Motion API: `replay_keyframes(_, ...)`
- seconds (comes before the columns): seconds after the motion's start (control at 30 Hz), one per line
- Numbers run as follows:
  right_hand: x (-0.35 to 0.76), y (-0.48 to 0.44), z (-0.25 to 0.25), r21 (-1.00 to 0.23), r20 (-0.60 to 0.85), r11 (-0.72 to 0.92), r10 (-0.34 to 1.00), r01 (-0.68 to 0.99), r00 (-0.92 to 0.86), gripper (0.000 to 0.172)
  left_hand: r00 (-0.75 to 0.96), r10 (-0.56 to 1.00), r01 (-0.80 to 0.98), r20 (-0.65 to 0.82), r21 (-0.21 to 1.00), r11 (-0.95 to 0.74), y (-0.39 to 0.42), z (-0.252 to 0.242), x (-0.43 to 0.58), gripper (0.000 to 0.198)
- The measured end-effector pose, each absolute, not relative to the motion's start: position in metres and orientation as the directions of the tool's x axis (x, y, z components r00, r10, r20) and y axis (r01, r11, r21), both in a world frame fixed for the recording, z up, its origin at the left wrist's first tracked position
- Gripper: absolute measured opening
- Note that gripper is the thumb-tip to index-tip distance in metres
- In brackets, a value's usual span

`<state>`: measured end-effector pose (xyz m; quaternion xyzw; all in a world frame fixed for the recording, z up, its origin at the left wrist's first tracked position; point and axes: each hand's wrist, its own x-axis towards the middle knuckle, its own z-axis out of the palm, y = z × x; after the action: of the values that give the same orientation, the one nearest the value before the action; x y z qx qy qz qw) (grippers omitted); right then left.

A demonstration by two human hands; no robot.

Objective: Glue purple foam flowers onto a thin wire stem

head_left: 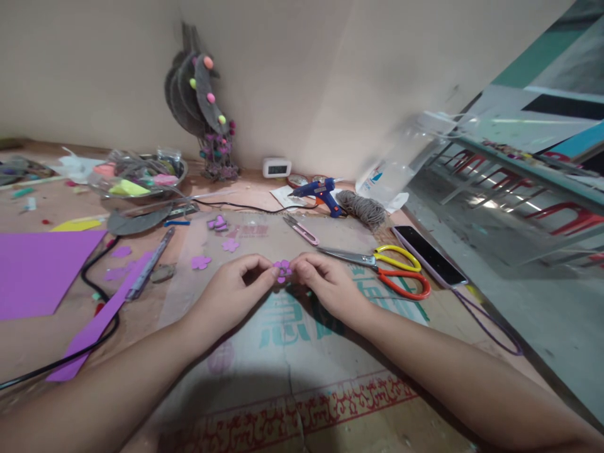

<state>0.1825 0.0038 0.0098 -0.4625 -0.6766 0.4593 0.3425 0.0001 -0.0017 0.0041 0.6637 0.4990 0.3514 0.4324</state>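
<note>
Between my two hands is a small purple flower cutout (282, 271), pinched from both sides above the cardboard sheet (264, 377). My left hand (240, 281) has thumb and forefinger closed on its left edge. On the other side, the fingertips of my right hand (326, 283) close on its right edge. More purple flower cutouts lie beyond my left hand: one flat piece (201, 262), another (231, 245) and a layered flower (218, 223). Scissors (377, 261) with yellow and orange handles rest past my right hand, near pink thread snips (302, 230).
At the back are a blue glue gun (317, 194), grey yarn (362, 209), a small clock (277, 168) and a metal bowl (141, 196) of scraps. Purple sheet (42, 270), a pen (151, 264) and a black cable (87, 277) lie left. A phone (429, 255) sits at the right edge.
</note>
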Motion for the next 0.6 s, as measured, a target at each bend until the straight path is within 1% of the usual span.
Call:
replay_keyframes(0.13,0.1808,0.0040,0.0107,-0.936,-0.026,0.084,0.951,0.341,-0.307,0.016,0.244,0.969,0.374,0.038,0.918,-0.131,-0.0022,0.0060,0.0002,0.023)
replay_keyframes(0.27,0.1797,0.0038,0.0104,-0.931,-0.018,0.099,0.949,0.351,-0.316,0.014,0.255,0.966,0.382,0.035,0.914,-0.134,-0.0028,0.0067,0.0005,0.021)
replay_keyframes(0.43,0.1819,0.0045,0.0077,-0.937,-0.007,0.110,0.943,0.332,-0.334,0.016,0.261,0.965,0.375,0.031,0.918,-0.131,-0.0023,0.0054,0.0006,0.021)
replay_keyframes(0.6,0.1840,0.0055,0.0078,-0.929,0.050,0.163,0.945,0.331,-0.325,0.028,0.244,0.969,0.336,0.037,0.934,-0.120,-0.0007,0.0028,-0.0004,0.023)
